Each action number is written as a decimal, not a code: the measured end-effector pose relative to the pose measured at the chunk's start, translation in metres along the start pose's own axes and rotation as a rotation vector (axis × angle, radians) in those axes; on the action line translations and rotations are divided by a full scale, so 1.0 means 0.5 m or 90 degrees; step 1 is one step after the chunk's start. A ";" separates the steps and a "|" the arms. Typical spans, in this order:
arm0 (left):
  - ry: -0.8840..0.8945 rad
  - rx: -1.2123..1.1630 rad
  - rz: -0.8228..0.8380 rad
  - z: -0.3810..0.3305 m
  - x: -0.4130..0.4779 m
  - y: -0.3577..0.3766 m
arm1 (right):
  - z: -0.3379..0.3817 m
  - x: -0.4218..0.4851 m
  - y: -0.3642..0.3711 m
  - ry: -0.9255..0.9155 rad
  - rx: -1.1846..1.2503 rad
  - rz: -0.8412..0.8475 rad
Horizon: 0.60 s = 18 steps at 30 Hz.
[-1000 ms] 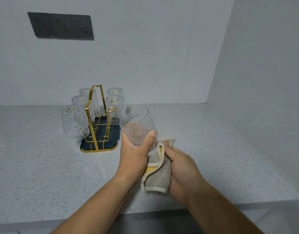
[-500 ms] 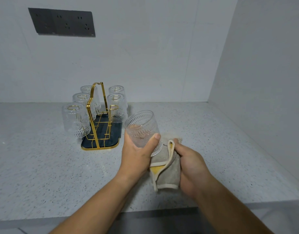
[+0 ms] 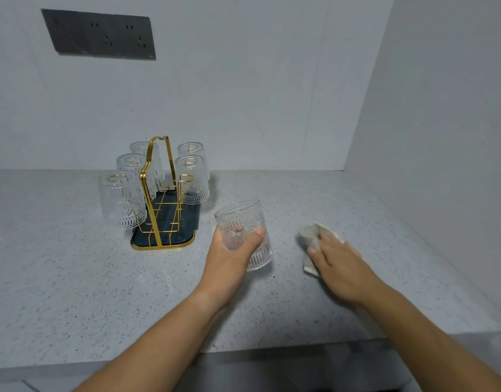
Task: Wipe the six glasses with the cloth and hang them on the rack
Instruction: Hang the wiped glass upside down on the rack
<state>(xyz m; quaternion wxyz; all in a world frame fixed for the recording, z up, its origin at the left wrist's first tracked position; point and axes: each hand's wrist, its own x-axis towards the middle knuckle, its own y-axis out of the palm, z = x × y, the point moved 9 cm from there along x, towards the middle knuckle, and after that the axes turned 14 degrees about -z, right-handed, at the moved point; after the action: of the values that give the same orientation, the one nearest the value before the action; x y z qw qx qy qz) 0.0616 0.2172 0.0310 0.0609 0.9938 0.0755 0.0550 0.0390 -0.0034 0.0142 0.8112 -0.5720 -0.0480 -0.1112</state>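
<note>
- Head view, the only one. Left hand [image 3: 232, 258] wraps the clear ribbed drinking glass [image 3: 245, 234], thumb across the near wall, fingers behind; the glass is mouth-up, tilted a little, and seems held just over the speckled grey table [image 3: 74, 292].
- Right hand [image 3: 338, 261], off to the right of the glass and well apart from it, lies palm-down on the crumpled beige cloth [image 3: 311, 236]. Fingers spread rather than clenched; pressing or loosely gripping, cannot tell which.
- Ahead and left of the left hand: gold wire rack on a dark tray [image 3: 161, 205], with five matching glasses [image 3: 122, 202] hung upside down on its prongs. The near-right prong looks free.
- Handling, as a judgement: pressed glass is stiff, fragile and moderately heavy. The ribbing gives some purchase, though it could be slick if damp. Best held round the mid-wall, then inverted over the prong.
- Appearance: transparent, vertical flutes low down, embossed medallion on the side, thick base.
</note>
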 end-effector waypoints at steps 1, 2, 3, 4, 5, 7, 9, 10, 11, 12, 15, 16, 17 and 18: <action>-0.001 0.004 0.003 0.002 -0.002 0.001 | 0.001 -0.003 0.021 -0.009 -0.003 0.029; -0.005 0.006 0.006 0.002 -0.005 0.002 | 0.002 -0.004 0.038 -0.017 -0.010 0.044; -0.009 0.009 0.011 0.005 -0.007 0.002 | 0.000 -0.003 0.051 -0.020 -0.022 0.050; -0.013 0.010 0.013 0.007 -0.008 0.001 | 0.002 -0.003 0.054 -0.016 -0.028 0.048; -0.018 0.008 0.016 0.012 -0.008 -0.001 | 0.006 -0.001 0.050 -0.010 -0.028 0.034; -0.027 -0.002 0.025 0.009 -0.011 -0.004 | 0.027 0.003 0.015 -0.008 -0.011 -0.061; -0.029 -0.015 0.034 0.002 -0.011 -0.006 | 0.062 -0.006 -0.037 -0.002 0.093 -0.206; -0.032 -0.021 0.036 0.001 -0.010 -0.008 | 0.078 -0.014 -0.050 0.032 0.199 -0.229; -0.032 -0.027 0.036 -0.001 -0.006 -0.011 | 0.095 -0.022 -0.045 0.087 0.334 -0.203; -0.027 -0.032 0.034 -0.007 -0.005 -0.013 | 0.116 -0.031 -0.024 0.143 0.476 -0.140; 0.006 -0.047 0.031 -0.027 0.004 -0.021 | 0.183 -0.045 0.025 0.235 0.754 -0.001; 0.023 -0.052 0.030 -0.041 0.005 -0.023 | 0.199 -0.043 0.034 0.254 0.830 0.023; 0.038 -0.060 0.027 -0.052 0.007 -0.030 | 0.221 -0.041 0.043 0.273 0.905 0.057; 0.047 -0.070 0.023 -0.063 0.009 -0.034 | 0.242 -0.040 0.053 0.292 0.973 0.098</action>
<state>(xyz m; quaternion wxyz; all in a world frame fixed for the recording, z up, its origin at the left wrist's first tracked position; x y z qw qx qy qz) 0.0596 0.2382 0.0602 0.1113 0.9875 0.0563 0.0967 0.0316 0.1212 0.0270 0.9736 0.1773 0.0966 -0.1064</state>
